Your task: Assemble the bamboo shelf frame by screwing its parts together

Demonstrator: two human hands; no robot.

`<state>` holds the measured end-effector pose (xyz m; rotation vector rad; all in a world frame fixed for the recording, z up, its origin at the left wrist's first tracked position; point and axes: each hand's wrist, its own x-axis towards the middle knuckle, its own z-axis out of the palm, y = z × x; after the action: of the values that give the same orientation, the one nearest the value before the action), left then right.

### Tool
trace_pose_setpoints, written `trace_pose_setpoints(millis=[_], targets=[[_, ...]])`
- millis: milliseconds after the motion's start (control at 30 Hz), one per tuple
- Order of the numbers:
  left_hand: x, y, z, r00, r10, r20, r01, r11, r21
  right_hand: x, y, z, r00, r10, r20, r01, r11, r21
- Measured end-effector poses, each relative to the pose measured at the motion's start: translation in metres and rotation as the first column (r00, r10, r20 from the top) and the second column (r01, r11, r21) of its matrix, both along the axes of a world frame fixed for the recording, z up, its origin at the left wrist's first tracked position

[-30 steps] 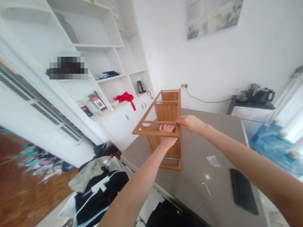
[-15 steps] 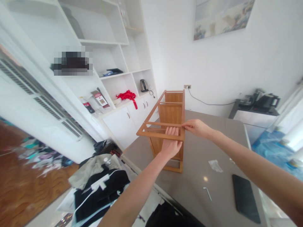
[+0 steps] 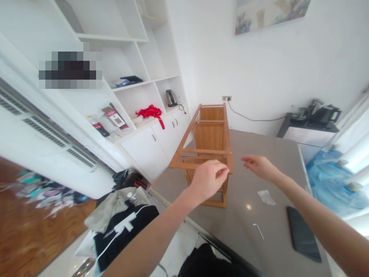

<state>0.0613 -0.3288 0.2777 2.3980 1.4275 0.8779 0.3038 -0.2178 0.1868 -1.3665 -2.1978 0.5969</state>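
Note:
A wooden rack with slatted panels and open rails stands on the grey table. My left hand is in front of its near top rail, by the right corner. Its thumb and fingers are pinched together, and anything between them is too small to make out. To the right of that corner, apart from the wood, is my right hand. Its fingertips are drawn together too, and I cannot see what they hold, if anything. A small hex key lies on the table, nearer to me.
On the grey table are a clear plastic bag and a dark flat tablet-like object. Clothes are heaped at the left. White shelves hold a kettle and red ribbon. Large blue water bottles stand at the right.
My left hand has come out from under the rack's rail and risen in front of it. My right hand has moved off the corner to the right. The view has shifted slightly.

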Motion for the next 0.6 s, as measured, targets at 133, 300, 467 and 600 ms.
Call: trace_pose_setpoints(millis=[133, 300, 467, 600], targets=[[0.014, 0.058, 0.001, 0.999, -0.033, -0.012, 0.033, 0.997, 0.069, 0.029, -0.036, -0.083, 0.933, 0.016, 0.360, 0.078, 0.966, -0.246], [0.026, 0.091, -0.011, 0.991, -0.057, -0.123, 0.068, 0.994, 0.091, 0.023, -0.094, -0.150, 0.822, -0.086, 0.563, 0.329, 0.879, -0.345], [0.027, 0.091, -0.016, 0.995, -0.006, -0.096, 0.017, 0.993, 0.119, 0.004, -0.125, -0.171, 0.801, -0.124, 0.586, 0.384, 0.857, -0.344], [0.024, 0.089, -0.016, 0.998, -0.007, -0.058, 0.012, 0.996, 0.087, 0.000, -0.135, -0.184, 0.797, -0.134, 0.589, 0.396, 0.852, -0.342]])
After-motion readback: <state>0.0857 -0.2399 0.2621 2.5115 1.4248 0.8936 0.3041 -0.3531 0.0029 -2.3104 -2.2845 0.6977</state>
